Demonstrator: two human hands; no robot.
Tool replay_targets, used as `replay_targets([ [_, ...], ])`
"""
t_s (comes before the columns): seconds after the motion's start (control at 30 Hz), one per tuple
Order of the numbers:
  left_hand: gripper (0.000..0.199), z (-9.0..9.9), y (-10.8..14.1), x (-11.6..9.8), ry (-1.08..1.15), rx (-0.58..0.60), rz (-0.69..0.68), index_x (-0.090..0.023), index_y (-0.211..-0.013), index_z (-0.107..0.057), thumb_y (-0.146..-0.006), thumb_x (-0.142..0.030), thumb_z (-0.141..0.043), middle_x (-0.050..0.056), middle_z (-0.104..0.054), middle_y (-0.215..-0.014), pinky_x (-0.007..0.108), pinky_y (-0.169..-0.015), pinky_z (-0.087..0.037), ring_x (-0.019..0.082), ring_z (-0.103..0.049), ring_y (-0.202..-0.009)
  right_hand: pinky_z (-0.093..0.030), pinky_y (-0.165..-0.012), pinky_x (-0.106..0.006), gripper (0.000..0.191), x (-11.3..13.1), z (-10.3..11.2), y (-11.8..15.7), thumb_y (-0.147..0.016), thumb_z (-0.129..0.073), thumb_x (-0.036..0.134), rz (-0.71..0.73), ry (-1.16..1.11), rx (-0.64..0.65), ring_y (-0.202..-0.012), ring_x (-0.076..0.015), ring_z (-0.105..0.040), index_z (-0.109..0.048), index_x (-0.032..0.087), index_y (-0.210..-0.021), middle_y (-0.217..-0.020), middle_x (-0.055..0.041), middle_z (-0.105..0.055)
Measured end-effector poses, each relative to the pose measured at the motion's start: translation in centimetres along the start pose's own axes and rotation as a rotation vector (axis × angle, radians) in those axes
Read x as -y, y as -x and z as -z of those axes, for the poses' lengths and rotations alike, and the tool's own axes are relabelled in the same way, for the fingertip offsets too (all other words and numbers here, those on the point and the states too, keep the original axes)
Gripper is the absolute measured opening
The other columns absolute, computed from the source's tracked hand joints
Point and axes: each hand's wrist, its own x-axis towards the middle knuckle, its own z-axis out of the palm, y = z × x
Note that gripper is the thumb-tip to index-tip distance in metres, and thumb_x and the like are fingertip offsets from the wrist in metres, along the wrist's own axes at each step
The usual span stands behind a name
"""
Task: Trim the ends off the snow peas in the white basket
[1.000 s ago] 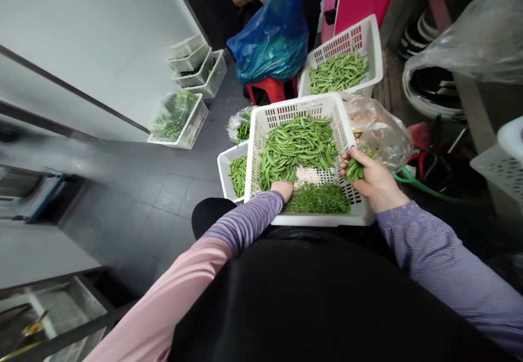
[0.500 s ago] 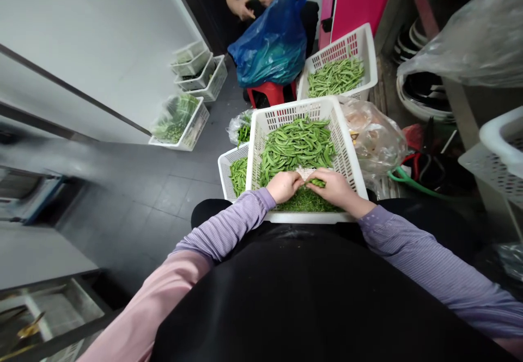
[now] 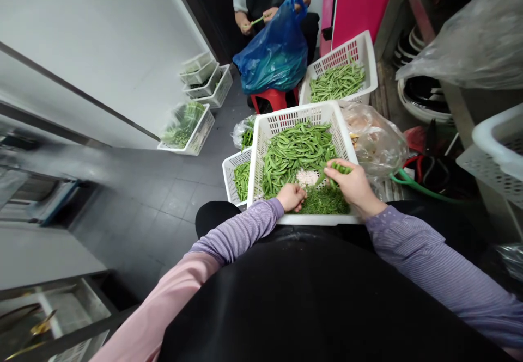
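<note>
A white slatted basket (image 3: 303, 219) rests at my lap. Flat green snow peas (image 3: 300, 147) are heaped in its far part, and a pile of fine green trimmings (image 3: 327, 201) lies along the near side. My right hand (image 3: 352, 183) is closed around several snow peas above the basket's right side, their ends sticking out past the fingers. Low over the left edge of the trimmings, my left hand (image 3: 292, 197) has its fingers curled together. Whatever is in them, if anything, is hidden.
A smaller basket of pods (image 3: 242, 181) stands at the left. Beyond are a basket of green beans (image 3: 338, 82), a red stool (image 3: 272, 99) bearing a blue bag (image 3: 272, 57), and another person's hands (image 3: 246, 26) holding a bean. A clear plastic bag (image 3: 373, 139) sits at the right.
My hands, close together over the basket before, have come apart. The right moved right and slightly up with the pods; the left dropped toward the trimmings. The view shifted slightly.
</note>
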Motion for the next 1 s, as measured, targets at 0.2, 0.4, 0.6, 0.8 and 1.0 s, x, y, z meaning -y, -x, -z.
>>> replay_targets([
  [0.2,0.044,0.5,-0.2,0.2,-0.157,0.001,-0.191,-0.014,-0.109,-0.053,-0.066,-0.008,-0.059,-0.002,-0.058,-0.079,0.014,-0.054,-0.042,0.000,-0.045,-0.049,-0.034,-0.043,-0.023,0.027,-0.3,0.3,-1.0,-0.054,-0.072,0.034,-0.102,-0.312,-0.073,-0.042,-0.0085,-0.044,-0.055,0.018,-0.067,-0.053,0.0056,-0.048],
  [0.4,0.033,1.1,0.9,-4.2,-0.492,0.104,-0.325,-0.011,-0.084,-0.062,-0.085,-0.024,-0.032,0.001,-0.058,-0.065,0.019,-0.057,-0.042,0.006,-0.049,-0.051,-0.041,-0.052,-0.028,0.021,-0.7,0.0,-0.6,-0.068,-0.061,0.036,0.038,0.123,-0.082,-0.054,-0.0144,-0.051,-0.058,0.018,-0.078,-0.066,-0.0006,-0.055],
  [0.6,0.024,2.1,2.2,-3.9,-1.106,0.070,-0.429,-0.015,-0.071,-0.064,-0.077,-0.024,-0.043,0.006,-0.062,-0.068,0.025,-0.060,-0.040,0.016,-0.056,-0.064,-0.041,-0.063,-0.027,0.026,-0.8,0.4,0.4,-0.070,-0.051,0.012,0.408,0.934,0.537,-0.077,-0.0183,-0.056,-0.064,0.020,-0.091,-0.094,-0.0062,-0.059],
  [0.8,0.034,2.0,1.7,-3.2,-0.807,-0.214,-0.640,-0.014,-0.074,-0.062,-0.086,-0.025,-0.032,0.005,-0.062,-0.073,0.019,-0.067,-0.040,0.011,-0.055,-0.070,-0.042,-0.062,-0.029,0.015,-1.8,-1.7,0.5,-0.065,-0.063,0.031,0.050,0.405,0.319,-0.067,-0.0175,-0.054,-0.060,0.017,-0.069,-0.070,-0.0029,-0.058],
  [1.0,0.027,1.3,-1.8,1.3,-0.907,-0.113,-0.377,-0.014,-0.085,-0.064,-0.083,-0.023,-0.039,0.007,-0.060,-0.081,0.024,-0.072,-0.043,0.015,-0.056,-0.077,-0.036,-0.042,-0.024,0.026,-0.9,1.0,-1.7,-0.056,-0.070,0.037,-0.304,-0.361,-0.004,-0.045,-0.0095,-0.044,-0.056,0.019,-0.068,-0.057,0.0032,-0.051],
])
